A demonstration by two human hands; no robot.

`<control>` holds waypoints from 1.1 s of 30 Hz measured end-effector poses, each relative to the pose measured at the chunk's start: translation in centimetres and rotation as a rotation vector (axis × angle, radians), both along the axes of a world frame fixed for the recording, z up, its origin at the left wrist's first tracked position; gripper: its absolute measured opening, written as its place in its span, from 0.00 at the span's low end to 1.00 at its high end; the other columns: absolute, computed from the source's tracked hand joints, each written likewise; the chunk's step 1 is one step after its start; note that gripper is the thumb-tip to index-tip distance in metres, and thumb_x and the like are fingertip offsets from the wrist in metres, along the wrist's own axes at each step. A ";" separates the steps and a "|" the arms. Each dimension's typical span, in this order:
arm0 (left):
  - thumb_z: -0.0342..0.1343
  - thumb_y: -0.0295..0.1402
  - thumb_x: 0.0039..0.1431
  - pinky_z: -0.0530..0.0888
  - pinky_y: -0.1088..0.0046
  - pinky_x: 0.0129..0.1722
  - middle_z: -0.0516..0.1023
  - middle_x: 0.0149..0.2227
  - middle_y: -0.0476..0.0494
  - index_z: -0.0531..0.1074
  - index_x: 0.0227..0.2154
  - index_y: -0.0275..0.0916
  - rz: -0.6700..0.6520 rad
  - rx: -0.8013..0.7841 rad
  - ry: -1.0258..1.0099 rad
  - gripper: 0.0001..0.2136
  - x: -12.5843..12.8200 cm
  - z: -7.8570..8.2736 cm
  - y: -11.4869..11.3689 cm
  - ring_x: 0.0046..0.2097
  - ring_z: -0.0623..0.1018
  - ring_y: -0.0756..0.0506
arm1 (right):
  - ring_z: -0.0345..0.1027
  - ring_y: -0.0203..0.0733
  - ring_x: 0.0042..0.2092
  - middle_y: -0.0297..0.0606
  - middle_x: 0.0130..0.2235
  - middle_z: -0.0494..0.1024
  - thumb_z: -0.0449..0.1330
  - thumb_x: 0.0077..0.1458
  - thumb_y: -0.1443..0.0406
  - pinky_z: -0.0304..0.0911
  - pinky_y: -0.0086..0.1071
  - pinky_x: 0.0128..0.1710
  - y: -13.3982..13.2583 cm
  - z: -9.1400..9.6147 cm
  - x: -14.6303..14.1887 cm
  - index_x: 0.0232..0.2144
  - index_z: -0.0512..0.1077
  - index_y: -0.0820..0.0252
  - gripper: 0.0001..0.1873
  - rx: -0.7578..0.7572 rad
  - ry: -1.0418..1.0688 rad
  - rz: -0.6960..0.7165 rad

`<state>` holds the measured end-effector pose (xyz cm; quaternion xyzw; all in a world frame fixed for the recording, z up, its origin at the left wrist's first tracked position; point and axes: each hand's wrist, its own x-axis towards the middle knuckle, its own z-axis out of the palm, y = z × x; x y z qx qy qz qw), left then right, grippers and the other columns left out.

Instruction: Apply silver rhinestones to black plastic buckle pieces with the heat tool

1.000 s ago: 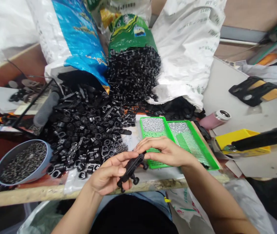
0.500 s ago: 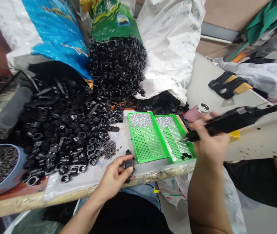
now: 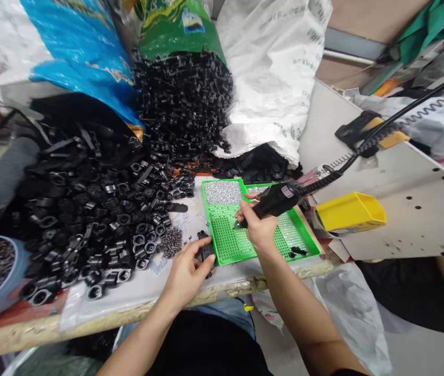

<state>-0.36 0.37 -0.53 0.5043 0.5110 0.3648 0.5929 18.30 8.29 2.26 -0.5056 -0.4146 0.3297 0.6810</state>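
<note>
Black plastic part (image 3: 206, 252) sits just off the near left corner of a green perforated tray (image 3: 211, 230), held loosely in the curled fingers of the left hand (image 3: 184, 277). The right hand (image 3: 256, 224) is closed firmly around a black corded tool (image 3: 278, 200), its tip angled down over the tray. Left of them spreads a heap of black plastic fittings (image 3: 100, 209); a yellow bin (image 3: 350, 209) stands right, and a white sack (image 3: 272, 73) slumps farthest off.
</note>
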 end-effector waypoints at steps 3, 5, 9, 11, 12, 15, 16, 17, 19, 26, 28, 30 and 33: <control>0.60 0.41 0.62 0.79 0.72 0.31 0.75 0.56 0.34 0.74 0.57 0.40 -0.015 -0.007 0.030 0.22 0.1 0.1 0.0 0.32 0.85 0.45 | 0.68 0.33 0.19 0.23 0.20 0.72 0.69 0.51 0.60 0.66 0.30 0.22 0.0 -0.1 -0.2 0.36 0.68 0.56 0.14 0.008 0.014 -0.010; 0.60 0.41 0.62 0.79 0.72 0.30 0.75 0.56 0.34 0.74 0.57 0.40 -0.014 -0.009 0.035 0.22 0.1 0.1 0.0 0.32 0.85 0.45 | 0.68 0.33 0.19 0.22 0.20 0.72 0.69 0.51 0.61 0.66 0.30 0.22 0.0 -0.1 -0.2 0.36 0.68 0.56 0.14 0.009 0.011 -0.008; 0.60 0.41 0.62 0.79 0.71 0.30 0.75 0.56 0.34 0.74 0.57 0.40 -0.011 0.001 0.044 0.22 0.2 0.0 0.0 0.32 0.85 0.45 | 0.68 0.32 0.20 0.22 0.21 0.72 0.70 0.52 0.63 0.67 0.30 0.24 -0.5 0.9 -0.3 0.38 0.70 0.57 0.14 0.038 0.020 -0.025; 0.59 0.40 0.62 0.79 0.70 0.30 0.75 0.56 0.34 0.74 0.57 0.40 -0.014 0.024 0.046 0.21 0.1 0.0 0.0 0.31 0.85 0.45 | 0.68 0.32 0.20 0.22 0.21 0.72 0.69 0.53 0.63 0.68 0.30 0.24 -1.3 1.9 -0.8 0.39 0.70 0.57 0.13 0.079 0.048 0.000; 0.59 0.40 0.62 0.78 0.71 0.29 0.75 0.55 0.34 0.75 0.57 0.40 -0.013 0.044 0.058 0.21 0.1 0.0 0.0 0.30 0.84 0.46 | 0.68 0.32 0.20 0.22 0.21 0.72 0.68 0.54 0.63 0.68 0.30 0.25 -1.8 2.4 -1.3 0.40 0.70 0.56 0.13 0.095 0.062 0.037; 0.60 0.39 0.61 0.74 0.73 0.25 0.79 0.49 0.37 0.77 0.54 0.40 -0.001 0.127 0.158 0.19 0.0 0.3 -0.1 0.25 0.77 0.51 | 0.69 0.33 0.21 0.22 0.22 0.73 0.67 0.57 0.63 0.70 0.32 0.25 -3.4 3.7 -3.1 0.42 0.69 0.54 0.13 0.108 0.095 0.219; 0.60 0.38 0.61 0.73 0.74 0.24 0.80 0.46 0.39 0.78 0.53 0.40 0.001 0.148 0.189 0.19 0.0 0.4 -0.1 0.23 0.75 0.52 | 0.70 0.34 0.21 0.22 0.22 0.73 0.66 0.57 0.63 0.70 0.32 0.25 -3.9 4.0 -3.8 0.42 0.68 0.54 0.13 0.104 0.102 0.281; 0.60 0.38 0.61 0.71 0.74 0.23 0.80 0.44 0.40 0.78 0.53 0.40 0.000 0.161 0.207 0.18 0.0 0.5 -0.1 0.22 0.73 0.52 | 0.70 0.34 0.21 0.22 0.22 0.73 0.66 0.57 0.63 0.71 0.32 0.25 -4.2 4.1 -4.4 0.42 0.68 0.53 0.13 0.096 0.103 0.334; 0.60 0.37 0.61 0.71 0.75 0.23 0.80 0.41 0.42 0.78 0.51 0.39 -0.001 0.172 0.207 0.17 0.0 0.6 -0.1 0.22 0.73 0.52 | 0.69 0.34 0.21 0.22 0.22 0.73 0.66 0.57 0.63 0.70 0.31 0.25 -4.5 4.2 -5.4 0.42 0.67 0.53 0.13 0.066 0.095 0.399; 0.59 0.34 0.58 0.70 0.74 0.28 0.79 0.35 0.44 0.78 0.41 0.37 0.016 0.245 0.241 0.10 0.2 0.9 0.0 0.28 0.74 0.48 | 0.66 0.33 0.20 0.24 0.19 0.70 0.68 0.52 0.59 0.66 0.28 0.21 -4.2 3.2 -6.5 0.31 0.66 0.55 0.14 -0.126 0.022 0.429; 0.59 0.33 0.58 0.69 0.74 0.28 0.78 0.34 0.46 0.78 0.39 0.37 0.027 0.244 0.243 0.08 0.2 1.0 0.0 0.28 0.73 0.48 | 0.65 0.34 0.19 0.24 0.18 0.68 0.69 0.52 0.56 0.66 0.30 0.21 -4.1 2.7 -6.7 0.27 0.64 0.55 0.17 -0.156 0.011 0.432; 0.58 0.32 0.58 0.68 0.74 0.28 0.77 0.33 0.46 0.77 0.39 0.37 0.026 0.230 0.234 0.08 0.2 1.1 0.0 0.27 0.73 0.49 | 0.64 0.35 0.19 0.24 0.16 0.67 0.69 0.52 0.54 0.67 0.31 0.21 -4.1 2.4 -6.9 0.26 0.63 0.54 0.19 -0.164 0.012 0.443; 0.58 0.33 0.58 0.68 0.74 0.27 0.77 0.33 0.47 0.76 0.38 0.37 0.008 0.220 0.217 0.07 0.1 1.0 0.1 0.26 0.73 0.49 | 0.64 0.34 0.19 0.24 0.17 0.68 0.69 0.52 0.54 0.67 0.31 0.21 -4.3 2.4 -6.8 0.27 0.64 0.54 0.18 -0.153 0.026 0.487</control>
